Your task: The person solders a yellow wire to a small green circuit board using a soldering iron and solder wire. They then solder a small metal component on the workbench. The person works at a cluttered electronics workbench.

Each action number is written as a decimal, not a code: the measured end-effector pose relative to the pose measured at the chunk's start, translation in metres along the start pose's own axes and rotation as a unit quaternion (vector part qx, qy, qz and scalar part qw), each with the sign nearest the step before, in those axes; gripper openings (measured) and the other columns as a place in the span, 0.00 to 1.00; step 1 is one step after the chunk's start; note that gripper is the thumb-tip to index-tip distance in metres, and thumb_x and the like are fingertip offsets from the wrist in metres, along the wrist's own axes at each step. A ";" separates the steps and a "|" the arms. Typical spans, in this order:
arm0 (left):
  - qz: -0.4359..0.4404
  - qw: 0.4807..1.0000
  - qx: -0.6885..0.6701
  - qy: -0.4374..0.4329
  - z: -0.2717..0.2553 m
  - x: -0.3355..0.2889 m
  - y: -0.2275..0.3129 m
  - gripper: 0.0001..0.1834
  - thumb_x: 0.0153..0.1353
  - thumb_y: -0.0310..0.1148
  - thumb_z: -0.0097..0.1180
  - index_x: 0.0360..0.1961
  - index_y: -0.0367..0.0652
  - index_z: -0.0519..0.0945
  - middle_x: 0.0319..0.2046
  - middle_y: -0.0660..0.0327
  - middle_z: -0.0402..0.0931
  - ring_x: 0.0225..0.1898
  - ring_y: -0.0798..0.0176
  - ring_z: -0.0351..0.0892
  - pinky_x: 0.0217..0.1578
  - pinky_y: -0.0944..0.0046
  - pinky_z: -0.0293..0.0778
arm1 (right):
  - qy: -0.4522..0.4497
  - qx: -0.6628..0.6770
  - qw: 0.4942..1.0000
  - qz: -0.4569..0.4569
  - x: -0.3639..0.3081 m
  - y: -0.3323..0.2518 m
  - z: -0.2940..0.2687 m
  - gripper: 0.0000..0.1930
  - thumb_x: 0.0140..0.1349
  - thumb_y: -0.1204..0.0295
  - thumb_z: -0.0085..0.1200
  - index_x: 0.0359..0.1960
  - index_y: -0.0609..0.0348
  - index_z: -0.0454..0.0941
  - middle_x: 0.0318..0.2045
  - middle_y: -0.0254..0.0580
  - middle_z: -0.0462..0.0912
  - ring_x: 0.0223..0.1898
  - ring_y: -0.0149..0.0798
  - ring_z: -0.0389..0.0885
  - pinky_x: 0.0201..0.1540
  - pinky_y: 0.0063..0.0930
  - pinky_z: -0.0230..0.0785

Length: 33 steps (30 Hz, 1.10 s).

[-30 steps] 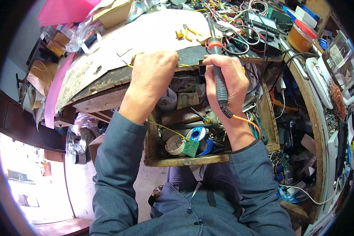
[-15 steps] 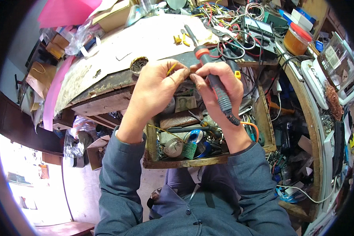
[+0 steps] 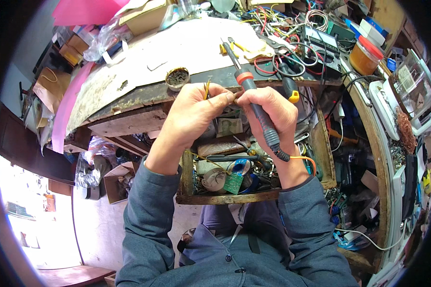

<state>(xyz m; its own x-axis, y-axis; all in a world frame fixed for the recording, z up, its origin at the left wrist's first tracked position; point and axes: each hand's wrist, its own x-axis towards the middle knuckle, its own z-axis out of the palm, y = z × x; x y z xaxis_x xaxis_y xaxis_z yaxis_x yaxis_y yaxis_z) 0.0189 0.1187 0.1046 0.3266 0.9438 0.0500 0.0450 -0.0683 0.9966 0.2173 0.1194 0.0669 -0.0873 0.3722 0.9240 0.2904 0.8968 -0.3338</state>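
Just over the near edge of the workbench, my two hands meet at their fingertips. My left hand (image 3: 189, 110) is closed in a pinch on a thin yellow wire (image 3: 207, 89), whose end sticks up between thumb and fingers. My right hand (image 3: 277, 109) is closed around a soldering iron (image 3: 263, 119) with a dark handle and red collar. The iron's metal tip points up and away over the bench, and an orange cord (image 3: 305, 158) trails from its back end. Whatever lies between the touching fingertips is too small to make out.
Below my hands an open wooden drawer (image 3: 227, 198) holds tools, a blue spool (image 3: 240, 166) and a green circuit board (image 3: 232, 183). A round tin (image 3: 177, 78) stands at the bench edge. Tangled cables and a meter (image 3: 320, 40) lie far right, near a red-lidded jar (image 3: 365, 56).
Both hands have come slightly nearer to me, with the iron still in the right. The yellow wire end now stands more upright. The whole view has shifted a little.
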 end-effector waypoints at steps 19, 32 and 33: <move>0.037 0.998 0.045 -0.010 0.006 -0.031 0.003 0.18 0.82 0.35 0.52 0.66 0.37 0.75 0.31 0.69 0.83 0.21 0.82 0.64 0.22 0.77 0.58 | 0.101 0.187 0.948 0.236 0.001 -0.016 0.002 0.14 0.65 0.85 0.67 0.47 0.57 0.78 0.39 0.36 0.88 0.39 0.26 0.88 0.45 0.22 0.81; 0.044 0.996 -0.018 -0.071 0.005 -0.033 -0.007 0.15 0.79 0.37 0.62 0.51 0.34 0.89 0.26 0.69 0.81 0.27 0.77 0.77 0.28 0.73 0.71 | 0.058 0.293 0.922 0.246 0.001 -0.014 -0.001 0.16 0.64 0.88 0.66 0.47 0.58 0.76 0.40 0.45 0.91 0.45 0.35 0.92 0.49 0.29 0.86; 0.035 0.997 -0.017 -0.073 0.005 -0.033 -0.005 0.15 0.79 0.37 0.62 0.50 0.33 0.88 0.26 0.69 0.80 0.27 0.76 0.77 0.29 0.72 0.72 | 0.053 0.303 0.917 0.254 0.001 -0.015 -0.001 0.16 0.64 0.89 0.65 0.47 0.58 0.76 0.40 0.45 0.90 0.45 0.35 0.92 0.49 0.29 0.86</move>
<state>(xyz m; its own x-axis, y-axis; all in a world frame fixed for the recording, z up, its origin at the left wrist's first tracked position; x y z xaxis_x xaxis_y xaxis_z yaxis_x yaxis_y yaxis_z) 0.0128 0.0863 0.0979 0.4624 0.8795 0.1127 -0.0136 -0.1201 0.9927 0.2142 0.1063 0.0726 0.0158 0.7825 0.6225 -0.3180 0.5942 -0.7388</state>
